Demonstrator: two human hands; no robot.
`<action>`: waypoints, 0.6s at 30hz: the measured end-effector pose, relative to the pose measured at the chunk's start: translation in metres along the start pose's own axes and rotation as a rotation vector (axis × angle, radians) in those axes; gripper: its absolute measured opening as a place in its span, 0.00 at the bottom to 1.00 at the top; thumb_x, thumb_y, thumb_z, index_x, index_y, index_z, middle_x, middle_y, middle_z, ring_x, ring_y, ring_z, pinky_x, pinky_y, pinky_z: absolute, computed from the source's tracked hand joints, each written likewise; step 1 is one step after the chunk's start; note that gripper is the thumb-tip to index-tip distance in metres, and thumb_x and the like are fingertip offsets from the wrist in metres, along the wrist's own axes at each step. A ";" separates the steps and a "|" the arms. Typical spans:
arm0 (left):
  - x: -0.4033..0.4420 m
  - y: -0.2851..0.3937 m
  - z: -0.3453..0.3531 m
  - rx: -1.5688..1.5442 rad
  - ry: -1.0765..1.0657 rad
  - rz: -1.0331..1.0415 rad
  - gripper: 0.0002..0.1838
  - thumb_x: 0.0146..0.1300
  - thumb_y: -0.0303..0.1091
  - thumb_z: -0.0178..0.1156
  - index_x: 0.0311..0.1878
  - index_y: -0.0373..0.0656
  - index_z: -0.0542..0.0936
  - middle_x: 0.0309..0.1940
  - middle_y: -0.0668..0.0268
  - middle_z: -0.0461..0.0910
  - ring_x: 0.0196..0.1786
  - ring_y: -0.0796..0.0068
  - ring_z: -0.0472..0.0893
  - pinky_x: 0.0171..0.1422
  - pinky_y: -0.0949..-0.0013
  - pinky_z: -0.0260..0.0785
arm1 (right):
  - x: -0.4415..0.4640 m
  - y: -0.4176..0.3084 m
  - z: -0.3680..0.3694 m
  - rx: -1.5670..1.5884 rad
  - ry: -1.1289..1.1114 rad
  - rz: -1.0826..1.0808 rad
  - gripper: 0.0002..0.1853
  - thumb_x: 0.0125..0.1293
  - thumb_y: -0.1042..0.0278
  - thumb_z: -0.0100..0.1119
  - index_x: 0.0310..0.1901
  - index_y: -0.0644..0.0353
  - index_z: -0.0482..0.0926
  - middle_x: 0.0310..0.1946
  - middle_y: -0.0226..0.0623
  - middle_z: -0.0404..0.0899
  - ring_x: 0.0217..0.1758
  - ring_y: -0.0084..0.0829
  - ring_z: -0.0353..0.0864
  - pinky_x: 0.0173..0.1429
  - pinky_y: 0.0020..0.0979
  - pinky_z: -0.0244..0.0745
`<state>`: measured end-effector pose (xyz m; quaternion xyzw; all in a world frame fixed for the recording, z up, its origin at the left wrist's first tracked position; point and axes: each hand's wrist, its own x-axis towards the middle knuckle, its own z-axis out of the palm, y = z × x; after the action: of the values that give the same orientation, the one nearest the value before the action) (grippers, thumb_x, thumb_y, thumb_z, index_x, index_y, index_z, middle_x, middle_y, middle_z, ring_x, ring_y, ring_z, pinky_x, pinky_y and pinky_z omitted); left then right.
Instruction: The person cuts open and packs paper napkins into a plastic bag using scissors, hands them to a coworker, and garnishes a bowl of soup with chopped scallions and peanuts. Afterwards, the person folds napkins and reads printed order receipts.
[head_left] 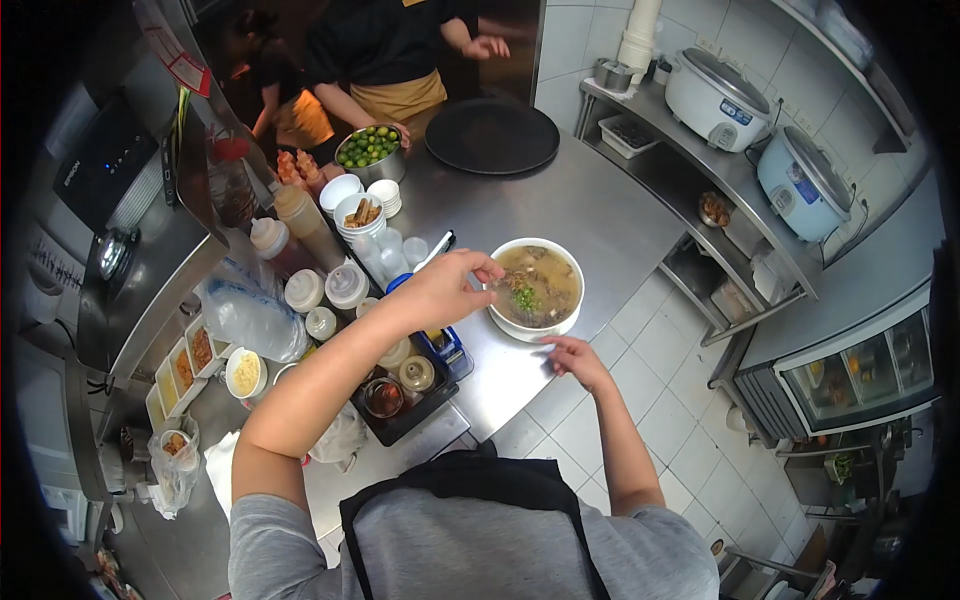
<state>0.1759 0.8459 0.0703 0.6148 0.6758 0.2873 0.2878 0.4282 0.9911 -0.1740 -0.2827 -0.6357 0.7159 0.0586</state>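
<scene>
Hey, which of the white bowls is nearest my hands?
The big bowl, by your left hand and right hand. It holds soup with chopped greens on top; the small bowls are farther off.

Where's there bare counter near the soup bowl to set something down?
Widest: the steel counter between the soup bowl and black round tray. Smaller: the patch nearer you, beside the black bin. Crowded: left of the bowl, with squeeze bottles and stacked white bowls.

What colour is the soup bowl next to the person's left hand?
The soup bowl is white. The head view, the only one here, shows it clearly.
</scene>
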 end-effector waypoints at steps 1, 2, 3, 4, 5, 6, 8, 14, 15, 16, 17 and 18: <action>0.002 -0.003 -0.001 -0.049 0.013 -0.049 0.15 0.58 0.30 0.63 0.49 0.41 0.78 0.40 0.65 0.76 0.35 0.76 0.77 0.42 0.72 0.72 | 0.003 0.002 -0.006 -0.007 0.000 -0.007 0.25 0.65 0.69 0.53 0.64 0.52 0.66 0.24 0.24 0.73 0.23 0.20 0.73 0.28 0.18 0.69; 0.003 -0.002 -0.002 -0.099 0.025 -0.098 0.14 0.58 0.30 0.62 0.48 0.41 0.78 0.40 0.65 0.76 0.37 0.75 0.79 0.43 0.73 0.72 | 0.005 -0.002 -0.009 0.207 0.279 -0.090 0.24 0.66 0.66 0.53 0.64 0.52 0.65 0.29 0.28 0.74 0.28 0.22 0.75 0.31 0.23 0.70; 0.003 -0.001 -0.001 -0.098 0.032 -0.092 0.14 0.58 0.30 0.62 0.48 0.41 0.78 0.40 0.65 0.76 0.37 0.75 0.79 0.43 0.73 0.72 | 0.007 -0.006 -0.012 0.424 0.556 -0.175 0.23 0.68 0.63 0.52 0.63 0.53 0.63 0.35 0.32 0.76 0.32 0.24 0.76 0.34 0.27 0.72; 0.000 0.001 0.003 -0.176 -0.025 -0.114 0.15 0.59 0.29 0.60 0.50 0.41 0.77 0.41 0.65 0.77 0.37 0.76 0.78 0.42 0.74 0.71 | 0.016 -0.013 -0.020 0.354 0.620 -0.206 0.24 0.69 0.60 0.50 0.64 0.53 0.60 0.41 0.34 0.75 0.40 0.26 0.76 0.40 0.31 0.72; -0.004 0.004 0.010 -0.257 -0.083 -0.137 0.15 0.60 0.29 0.59 0.51 0.41 0.77 0.42 0.66 0.77 0.36 0.77 0.78 0.41 0.75 0.71 | 0.028 -0.029 -0.028 0.282 0.682 -0.234 0.24 0.71 0.56 0.47 0.64 0.54 0.57 0.48 0.37 0.75 0.49 0.28 0.76 0.46 0.36 0.73; -0.003 -0.008 0.028 -0.465 -0.196 -0.101 0.19 0.62 0.28 0.57 0.57 0.42 0.72 0.46 0.64 0.77 0.40 0.75 0.80 0.44 0.73 0.72 | 0.043 -0.041 -0.037 0.172 0.689 -0.323 0.25 0.72 0.53 0.45 0.65 0.54 0.56 0.52 0.39 0.74 0.55 0.29 0.72 0.51 0.38 0.71; -0.016 0.010 0.063 -0.794 -0.394 -0.338 0.20 0.66 0.30 0.52 0.61 0.42 0.67 0.48 0.60 0.75 0.45 0.70 0.80 0.47 0.68 0.75 | 0.079 -0.061 -0.057 -0.025 0.652 -0.413 0.26 0.72 0.54 0.44 0.66 0.56 0.55 0.57 0.41 0.73 0.61 0.32 0.70 0.57 0.39 0.69; -0.002 -0.047 0.215 -1.293 -0.320 -0.877 0.23 0.70 0.35 0.47 0.64 0.36 0.58 0.55 0.50 0.73 0.57 0.56 0.77 0.60 0.55 0.69 | 0.135 -0.109 -0.073 -0.523 0.467 -0.278 0.29 0.65 0.71 0.52 0.67 0.61 0.56 0.43 0.43 0.82 0.48 0.36 0.81 0.54 0.32 0.72; 0.006 -0.064 0.230 -1.363 -0.213 -0.937 0.23 0.71 0.35 0.45 0.65 0.36 0.57 0.56 0.50 0.72 0.57 0.56 0.77 0.61 0.56 0.68 | 0.133 -0.117 -0.069 -0.647 0.466 -0.262 0.30 0.62 0.76 0.53 0.66 0.63 0.59 0.38 0.45 0.84 0.44 0.38 0.83 0.52 0.33 0.74; 0.014 -0.081 0.239 -1.371 -0.208 -0.934 0.23 0.71 0.35 0.45 0.65 0.36 0.57 0.56 0.50 0.72 0.57 0.56 0.77 0.61 0.56 0.68 | 0.134 -0.117 -0.070 -0.654 0.459 -0.263 0.30 0.62 0.76 0.53 0.66 0.63 0.59 0.38 0.45 0.84 0.44 0.38 0.83 0.52 0.33 0.74; 0.020 -0.097 0.247 -1.423 -0.125 -0.906 0.22 0.72 0.36 0.43 0.64 0.36 0.57 0.57 0.49 0.72 0.58 0.56 0.77 0.62 0.56 0.68 | 0.137 -0.114 -0.073 -0.732 0.463 -0.288 0.30 0.60 0.76 0.54 0.65 0.63 0.61 0.37 0.45 0.84 0.43 0.40 0.83 0.51 0.34 0.75; 0.025 -0.106 0.250 -1.472 -0.041 -0.878 0.21 0.73 0.37 0.41 0.64 0.36 0.58 0.58 0.48 0.71 0.58 0.57 0.76 0.63 0.56 0.67 | 0.137 -0.113 -0.074 -0.808 0.467 -0.314 0.30 0.59 0.77 0.55 0.64 0.63 0.63 0.37 0.46 0.84 0.43 0.42 0.83 0.50 0.35 0.76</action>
<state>0.2889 0.8710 -0.1770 -0.0408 0.4888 0.5040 0.7109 0.3183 1.1374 -0.1152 -0.3367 -0.8673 0.3121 0.1922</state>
